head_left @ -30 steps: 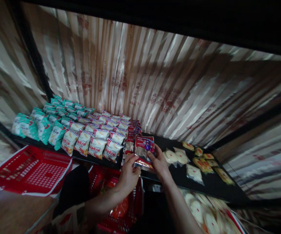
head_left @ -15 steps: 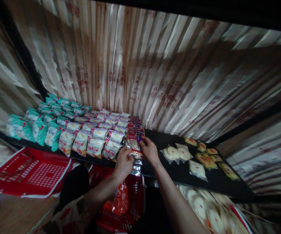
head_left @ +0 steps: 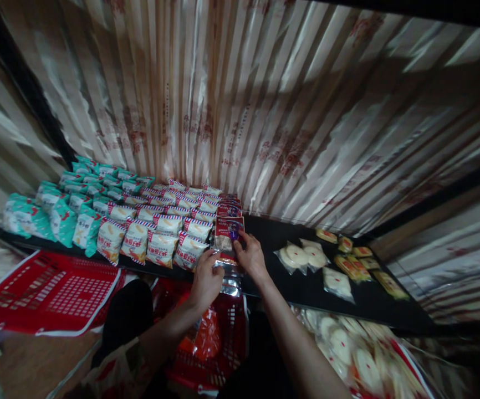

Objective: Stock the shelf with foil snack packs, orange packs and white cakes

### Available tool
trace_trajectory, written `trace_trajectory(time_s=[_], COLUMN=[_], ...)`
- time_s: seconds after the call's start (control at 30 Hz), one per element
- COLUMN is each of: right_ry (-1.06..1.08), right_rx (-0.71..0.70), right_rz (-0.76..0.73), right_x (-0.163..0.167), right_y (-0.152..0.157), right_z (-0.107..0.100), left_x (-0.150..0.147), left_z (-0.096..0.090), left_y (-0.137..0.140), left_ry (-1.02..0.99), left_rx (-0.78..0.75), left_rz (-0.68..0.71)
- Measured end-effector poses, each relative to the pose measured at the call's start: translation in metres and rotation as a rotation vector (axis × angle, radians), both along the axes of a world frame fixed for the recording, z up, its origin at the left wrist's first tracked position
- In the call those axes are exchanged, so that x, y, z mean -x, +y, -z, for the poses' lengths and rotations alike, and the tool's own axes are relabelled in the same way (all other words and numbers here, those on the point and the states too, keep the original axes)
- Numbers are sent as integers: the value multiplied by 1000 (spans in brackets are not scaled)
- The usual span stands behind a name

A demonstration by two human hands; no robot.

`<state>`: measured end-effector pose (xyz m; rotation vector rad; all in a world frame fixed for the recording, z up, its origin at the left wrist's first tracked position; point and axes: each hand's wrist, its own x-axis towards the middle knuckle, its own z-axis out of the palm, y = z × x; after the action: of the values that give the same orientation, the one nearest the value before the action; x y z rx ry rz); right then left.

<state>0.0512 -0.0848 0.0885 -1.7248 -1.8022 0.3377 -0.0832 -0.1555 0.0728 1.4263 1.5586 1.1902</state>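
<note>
At the middle of the view, over the front edge of a long black shelf [head_left: 265,233], lies a flat dark-red plastic packet [head_left: 225,231] with a purple-blue print and a see-through lower part. Take it as the centre of the clock. At seven o'clock the left hand [head_left: 207,280] has its fingers curled and closed on the packet's lower-left corner. At four o'clock the right hand [head_left: 250,256] grips the right edge, its fingertips on the printed front. Whether the packet's underside touches the shelf cannot be told. A shiny silver foil piece [head_left: 231,286] shows at six o'clock, just below it, between the hands.

At twelve o'clock a row of similar dark-red packets [head_left: 229,209] runs back toward a pleated beige curtain [head_left: 240,100] with reddish flower prints. At nine o'clock stand plump white snack bags with red-and-blue striped ends [head_left: 134,242]; beyond them, between nine and ten, are plump turquoise snack bags [head_left: 87,228]. Toward three o'clock, well apart, lie round white discs in clear plastic [head_left: 297,255] and small yellow oblong packets [head_left: 350,268].

Below the shelf, near half past six, a red plastic basket [head_left: 235,327] holds a bright orange plastic bag [head_left: 207,336]; another red basket [head_left: 73,293] sits toward half past eight.
</note>
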Motion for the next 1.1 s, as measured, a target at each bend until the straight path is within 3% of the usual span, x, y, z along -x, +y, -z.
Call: trace_trajectory(time_s=[0.33,0.5,0.6,0.87,1.1], right_ry=[-124,-208,-235,-354,-358], right_rx=[-47,-142,-173,-40,13], right_rz=[-54,-37,-101,-335,-396], right_x=[2,4,9,32,38], right_y=[-2,0,2,25,31], right_z=[-2,-1,-6,-21,-19], left_x=[-4,-6,-6,-8,-8], left_z=[1,0,-1,0,2], left_y=[-14,-17,-17,-21,-20], left_ry=[215,305,331,348,339], left_rx=[-120,-158,-149,-158,-114], left_rz=[-20,-3,17,30,43])
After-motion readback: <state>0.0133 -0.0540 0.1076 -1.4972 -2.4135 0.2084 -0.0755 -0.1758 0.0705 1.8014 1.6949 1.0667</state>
